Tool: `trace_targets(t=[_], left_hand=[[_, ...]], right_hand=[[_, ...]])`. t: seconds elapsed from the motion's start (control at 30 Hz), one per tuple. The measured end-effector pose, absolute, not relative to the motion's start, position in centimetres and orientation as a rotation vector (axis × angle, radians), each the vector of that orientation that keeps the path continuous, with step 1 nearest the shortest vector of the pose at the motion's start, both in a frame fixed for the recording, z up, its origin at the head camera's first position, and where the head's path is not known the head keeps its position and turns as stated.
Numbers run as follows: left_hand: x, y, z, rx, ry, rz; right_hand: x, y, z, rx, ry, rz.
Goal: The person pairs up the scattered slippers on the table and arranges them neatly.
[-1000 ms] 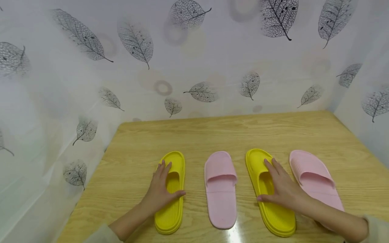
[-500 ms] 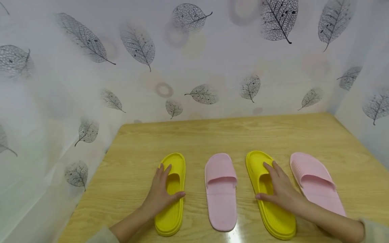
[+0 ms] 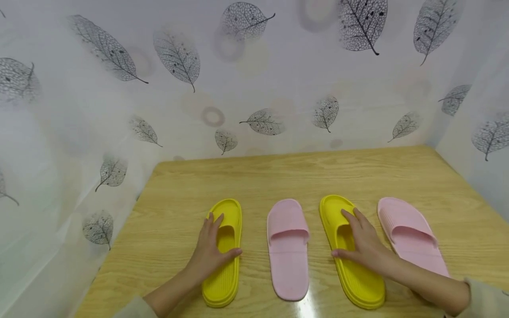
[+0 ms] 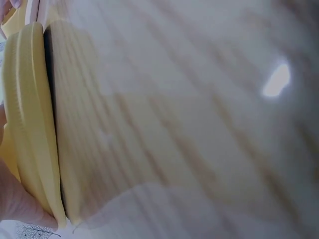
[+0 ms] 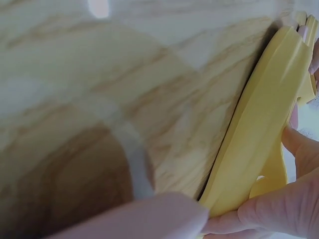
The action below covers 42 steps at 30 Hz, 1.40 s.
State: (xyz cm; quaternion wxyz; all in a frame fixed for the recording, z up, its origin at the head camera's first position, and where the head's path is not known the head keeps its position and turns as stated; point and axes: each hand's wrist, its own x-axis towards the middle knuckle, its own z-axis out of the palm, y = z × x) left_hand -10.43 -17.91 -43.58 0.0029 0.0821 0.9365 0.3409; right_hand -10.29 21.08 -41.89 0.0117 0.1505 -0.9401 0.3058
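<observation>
Two yellow slippers and two pink slippers lie in a row on the wooden table, toes pointing away. My left hand (image 3: 210, 251) grips the left yellow slipper (image 3: 224, 287) across its middle, thumb on the right edge and fingers along the left side of the strap. The right yellow slipper (image 3: 363, 287) is held the same way by my right hand (image 3: 367, 247), its thumb on the left edge. In the left wrist view, fingertips press the side of the yellow slipper (image 4: 32, 119). The right wrist view has fingers against the yellow slipper's sole edge (image 5: 254, 119).
One pink slipper (image 3: 289, 269) lies between the yellow ones. Another pink slipper (image 3: 417, 247) is at the right, partly covered by my right forearm. The wooden table (image 3: 298, 176) meets a leaf-patterned cloth (image 3: 278, 66) behind and at both sides.
Both hands stay on the yellow slippers, and none of the slippers visibly moves on the table. Only the head view shifts slightly.
</observation>
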Motion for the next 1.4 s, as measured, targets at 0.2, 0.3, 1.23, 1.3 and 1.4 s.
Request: trace_targets(t=[0.2,0.3,1.23,1.3,1.4], left_hand=[[-10.5,-17.7,-43.6,0.263,2.937,1.083],[-10.5,-17.6,-43.6,0.265,2.936,1.086],[-11.5,-17.0,-43.4,0.252,2.94,1.071],[-11.6,-16.9,-43.4,0.257,2.949,1.062],[-11.8,-16.8,-43.5,0.274,2.959,1.055]], right_hand=[[-10.4,21.1,-42.0,0.466,-2.929,0.947],[-10.4,21.1,-41.9,0.46,-2.933,0.947],[-11.9,20.4,-41.6,0.411,-2.932,1.091],[-12.0,20.3,-41.6,0.414,-2.932,1.087],[-12.0,20.3,-41.7,0.415,-2.934,1.091]])
